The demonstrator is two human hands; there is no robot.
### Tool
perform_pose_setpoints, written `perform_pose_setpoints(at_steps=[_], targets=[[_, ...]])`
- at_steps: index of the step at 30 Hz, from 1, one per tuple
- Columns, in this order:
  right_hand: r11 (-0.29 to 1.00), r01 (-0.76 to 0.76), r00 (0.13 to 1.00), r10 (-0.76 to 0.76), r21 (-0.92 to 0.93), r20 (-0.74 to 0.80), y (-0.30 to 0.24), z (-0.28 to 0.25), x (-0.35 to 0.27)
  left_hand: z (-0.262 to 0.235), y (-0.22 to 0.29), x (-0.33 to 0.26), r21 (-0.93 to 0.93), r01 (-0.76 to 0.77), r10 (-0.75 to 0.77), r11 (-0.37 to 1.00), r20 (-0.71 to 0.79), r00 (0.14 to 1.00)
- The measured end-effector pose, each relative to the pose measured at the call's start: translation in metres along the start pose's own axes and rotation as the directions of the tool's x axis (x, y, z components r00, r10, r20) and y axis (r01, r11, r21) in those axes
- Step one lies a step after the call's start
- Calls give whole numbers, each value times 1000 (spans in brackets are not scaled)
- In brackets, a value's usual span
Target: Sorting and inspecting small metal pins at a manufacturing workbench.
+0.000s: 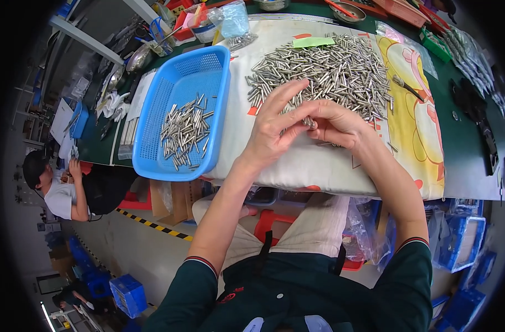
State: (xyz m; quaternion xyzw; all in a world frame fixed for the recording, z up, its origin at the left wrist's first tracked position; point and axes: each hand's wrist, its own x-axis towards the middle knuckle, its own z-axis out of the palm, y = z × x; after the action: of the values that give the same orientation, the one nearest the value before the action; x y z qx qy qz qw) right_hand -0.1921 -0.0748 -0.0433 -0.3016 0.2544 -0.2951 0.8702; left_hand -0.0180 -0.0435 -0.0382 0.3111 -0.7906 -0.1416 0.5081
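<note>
Green label [313,42] atop pins [330,72]; clear bag [234,19]

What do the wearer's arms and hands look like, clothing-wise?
Both hands, left hand and right hand, are bare: no gloves, and no rings or watch can be made out. The forearms are uncovered. The dark green short sleeves end above the elbows, each cuff edged with thin red and white stripes.
</note>
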Motion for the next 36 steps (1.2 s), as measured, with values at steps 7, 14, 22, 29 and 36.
perform_pose_setpoints(at_steps=[7, 14, 22, 29, 36], targets=[[985, -80, 994, 66, 153, 92, 4, -1, -1, -5, 1, 15, 1, -94, 93, 996, 162, 982], [972, -72, 997, 60, 226, 58, 8, -5, 2, 7, -7, 8, -97, 26, -16, 995, 104, 994], [857, 257, 904, -377, -447, -204, 2, 20, -6, 6, -11, 1, -354, 313, -381, 881, -142, 914], [459, 448, 707, -708, -767, -11, 13, 18, 1, 4, -9, -7, -532, 506, -588, 679, 18, 809], [490, 454, 714, -700, -744, -26, 15, 19, 2, 5, -9, -9, -513, 526, -595, 678, 38, 803]])
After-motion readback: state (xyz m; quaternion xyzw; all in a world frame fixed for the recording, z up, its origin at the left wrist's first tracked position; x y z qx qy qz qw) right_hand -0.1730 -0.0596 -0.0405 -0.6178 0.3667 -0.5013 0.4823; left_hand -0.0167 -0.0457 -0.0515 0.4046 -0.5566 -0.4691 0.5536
